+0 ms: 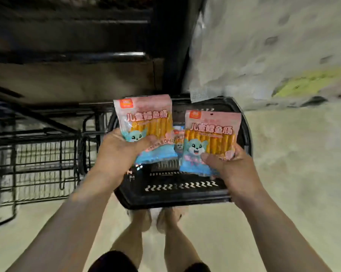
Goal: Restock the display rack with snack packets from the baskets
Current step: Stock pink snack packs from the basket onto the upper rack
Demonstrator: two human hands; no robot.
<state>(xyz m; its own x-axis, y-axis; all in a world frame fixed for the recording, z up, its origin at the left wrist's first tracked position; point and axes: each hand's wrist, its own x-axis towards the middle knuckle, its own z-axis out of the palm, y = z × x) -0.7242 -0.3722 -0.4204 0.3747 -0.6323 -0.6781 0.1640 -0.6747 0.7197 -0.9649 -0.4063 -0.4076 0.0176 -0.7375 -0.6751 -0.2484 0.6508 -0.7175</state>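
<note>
Two pink and blue snack packets with orange sticks and a cartoon animal are held above a black plastic basket (177, 195) on the floor. My left hand (118, 152) grips the left packet (146, 118) at its lower edge, thumb across the front. My right hand (232, 163) pinches the right packet (211, 134) at its lower right corner. Another packet of the same kind (179, 142) lies inside the basket between them. The black wire display rack (38, 154) stands at the left, its lowest tier beside the basket.
Dark shelving (71, 55) rises behind the rack. A large pale plastic sack (263, 46) leans at the right behind the basket. My bare feet (158, 218) stand on the pale floor just before the basket.
</note>
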